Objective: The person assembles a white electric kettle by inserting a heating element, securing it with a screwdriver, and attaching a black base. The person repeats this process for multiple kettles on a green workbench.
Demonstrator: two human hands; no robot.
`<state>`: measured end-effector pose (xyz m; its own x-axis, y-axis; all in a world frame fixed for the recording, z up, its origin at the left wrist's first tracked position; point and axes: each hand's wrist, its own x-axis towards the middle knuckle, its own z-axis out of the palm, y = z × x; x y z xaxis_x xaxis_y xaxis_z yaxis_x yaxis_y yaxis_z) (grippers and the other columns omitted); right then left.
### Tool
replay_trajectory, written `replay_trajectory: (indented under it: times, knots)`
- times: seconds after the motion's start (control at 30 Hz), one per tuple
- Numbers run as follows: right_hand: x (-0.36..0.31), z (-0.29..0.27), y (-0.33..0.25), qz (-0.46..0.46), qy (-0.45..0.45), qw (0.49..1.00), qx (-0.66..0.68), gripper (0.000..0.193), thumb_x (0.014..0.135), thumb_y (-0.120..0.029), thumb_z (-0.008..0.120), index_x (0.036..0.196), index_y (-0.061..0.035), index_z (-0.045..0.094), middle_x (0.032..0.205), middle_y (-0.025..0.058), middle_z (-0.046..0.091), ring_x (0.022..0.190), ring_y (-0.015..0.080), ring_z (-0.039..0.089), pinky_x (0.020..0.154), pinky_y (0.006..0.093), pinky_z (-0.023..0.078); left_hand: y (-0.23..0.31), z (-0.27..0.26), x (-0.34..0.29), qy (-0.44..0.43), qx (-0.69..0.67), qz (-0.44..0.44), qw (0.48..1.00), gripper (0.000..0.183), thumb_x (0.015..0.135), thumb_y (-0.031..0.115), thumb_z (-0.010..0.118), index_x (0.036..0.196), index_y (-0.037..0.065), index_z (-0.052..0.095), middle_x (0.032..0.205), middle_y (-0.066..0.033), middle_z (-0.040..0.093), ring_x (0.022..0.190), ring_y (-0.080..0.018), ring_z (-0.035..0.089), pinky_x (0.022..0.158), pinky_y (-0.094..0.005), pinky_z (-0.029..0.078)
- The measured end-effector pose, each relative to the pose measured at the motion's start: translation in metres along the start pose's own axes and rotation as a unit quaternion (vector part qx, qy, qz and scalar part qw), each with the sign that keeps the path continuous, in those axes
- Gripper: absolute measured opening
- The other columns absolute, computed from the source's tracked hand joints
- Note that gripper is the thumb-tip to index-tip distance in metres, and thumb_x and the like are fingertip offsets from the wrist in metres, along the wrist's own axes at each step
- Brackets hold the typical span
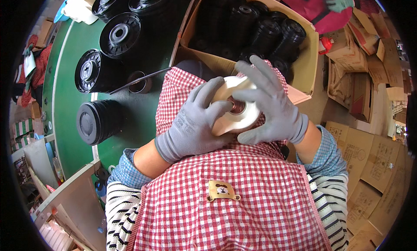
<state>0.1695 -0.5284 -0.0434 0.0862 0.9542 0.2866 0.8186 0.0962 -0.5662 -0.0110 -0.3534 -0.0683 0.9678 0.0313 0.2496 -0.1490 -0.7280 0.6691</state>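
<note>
In front of my lap, my left hand, in a grey glove, grips a round white piece by its left side. The piece has a tan patch and a copper-brown centre; its exact kind is unclear. My right hand, gloved alike, is spread over the right side of the piece, its fingers apart. One right finger reaches across near the centre; whether it touches cannot be made out. Part of the piece is hidden behind both hands.
On the green table at left stand several black spools, a stack of black discs and a brown ring. Ahead, a cardboard box holds stacked black discs. Cartons lie right. Another person's gloved hand shows beyond.
</note>
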Motion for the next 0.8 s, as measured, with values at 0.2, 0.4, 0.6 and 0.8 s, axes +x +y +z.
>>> replay_trajectory:
  times: [0.2,0.4,0.6,0.8]
  knots:
    - [0.005,0.005,-0.008,0.050,-0.086,0.993,-0.063,0.045,0.059,-0.040,0.091,0.086,-0.0107,0.070,0.157,0.0143,0.042,0.149,0.0476,0.021,0.116,0.0578,0.030,-0.004,-0.004,0.006,-0.030,-0.001,-0.011,0.999,0.069,0.058,0.031,0.095,0.118,0.014,0.066,0.146,-0.0284,0.041,0.133,-0.0471,0.047,0.108,-0.0548,0.044]
    - [0.008,0.021,-0.011,0.048,-0.083,0.995,-0.032,0.035,0.060,-0.034,0.090,0.074,-0.0083,0.070,0.153,0.0165,0.041,0.147,0.0449,0.022,0.114,0.0589,0.032,-0.007,0.000,0.008,-0.024,0.023,0.008,0.999,0.049,0.060,0.029,0.091,0.100,0.011,0.070,0.141,-0.0252,0.044,0.123,-0.0435,0.053,0.096,-0.0506,0.053]
    - [0.005,0.022,-0.001,-0.009,-0.057,0.995,-0.081,0.053,0.059,-0.048,0.088,0.093,-0.0097,0.073,0.152,0.0182,0.042,0.144,0.0406,0.031,0.116,0.0578,0.029,-0.011,-0.003,0.005,-0.042,0.013,0.004,0.999,0.061,0.060,0.024,0.091,0.115,0.009,0.067,0.145,-0.0267,0.041,0.128,-0.0457,0.050,0.102,-0.0504,0.051]
    - [-0.003,0.003,0.015,0.059,0.012,0.998,0.019,0.108,0.069,-0.061,0.085,0.152,-0.0041,0.043,0.150,0.0221,0.047,0.137,0.0384,0.047,0.115,0.0473,0.038,-0.019,0.014,-0.046,0.048,-0.187,-0.126,0.973,0.103,0.065,0.018,0.092,0.148,0.002,0.035,0.151,-0.0262,0.038,0.139,-0.0398,0.046,0.111,-0.0456,0.047]
